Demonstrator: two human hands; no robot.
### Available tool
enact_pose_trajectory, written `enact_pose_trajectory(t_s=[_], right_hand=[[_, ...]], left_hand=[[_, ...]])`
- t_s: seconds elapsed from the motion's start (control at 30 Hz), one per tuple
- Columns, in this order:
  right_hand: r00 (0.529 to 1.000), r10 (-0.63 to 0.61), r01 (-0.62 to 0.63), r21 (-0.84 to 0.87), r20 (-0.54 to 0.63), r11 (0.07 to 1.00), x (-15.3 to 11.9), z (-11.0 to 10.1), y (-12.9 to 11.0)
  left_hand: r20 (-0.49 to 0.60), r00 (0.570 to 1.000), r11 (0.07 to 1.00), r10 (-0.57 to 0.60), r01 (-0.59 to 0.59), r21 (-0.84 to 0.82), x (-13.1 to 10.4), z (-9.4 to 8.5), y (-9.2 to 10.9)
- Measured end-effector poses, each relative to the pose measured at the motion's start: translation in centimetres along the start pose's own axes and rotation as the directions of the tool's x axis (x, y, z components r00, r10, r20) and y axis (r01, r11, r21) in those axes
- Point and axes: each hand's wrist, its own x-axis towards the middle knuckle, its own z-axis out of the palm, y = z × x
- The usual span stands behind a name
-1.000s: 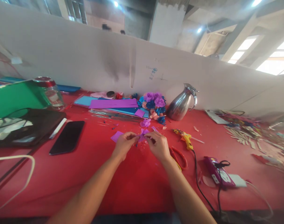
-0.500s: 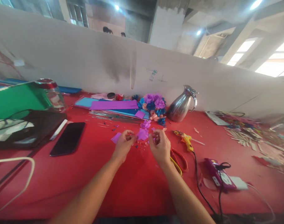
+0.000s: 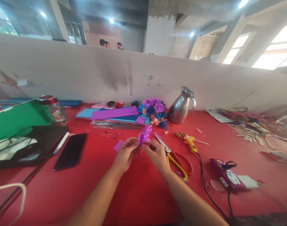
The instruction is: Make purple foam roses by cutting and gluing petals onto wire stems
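Pinched between both hands is a purple paper petal piece (image 3: 143,138), standing up over the red table. My left hand (image 3: 126,154) grips its left edge, fingers closed. On the other side, my right hand (image 3: 157,155) pinches the lower right edge. More purple petals show just above and behind it; I cannot tell whether they are joined to it. Scissors (image 3: 178,161) with red and yellow handles lie beside my right hand, blades pointing up-left. A flat purple paper piece (image 3: 118,145) rests left of my left fingers.
Behind stand a bunch of paper flowers (image 3: 154,106) and a steel jug (image 3: 181,106). Purple strips (image 3: 115,113) lie on blue sheets. Rightward are a yellow glue gun (image 3: 189,142) and a purple power strip (image 3: 228,177); leftward, a phone (image 3: 70,151) and a jar (image 3: 54,110).
My hands have come together on the purple petal piece, which has tilted upright from facing me. The scissor blades now show. The whole view has shifted slightly.
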Motion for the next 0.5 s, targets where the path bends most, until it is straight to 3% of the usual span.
enact_pose_trajectory(t_s=[0.2, 0.5], right_hand=[[0.984, -0.162, 0.144, -0.216, -0.068, 0.966, -0.1, -0.11, -0.4], [0.979, -0.195, 0.181, -0.198, -0.052, 0.963, -0.31, 0.32, -0.03]], left_hand=[[-0.011, 0.999, 0.996, 0.033, -0.032, 0.078, -0.08, 0.08, -0.15], [-0.045, 0.997, 0.992, 0.068, -0.062, 0.111, -0.25, 0.25, -0.38]])
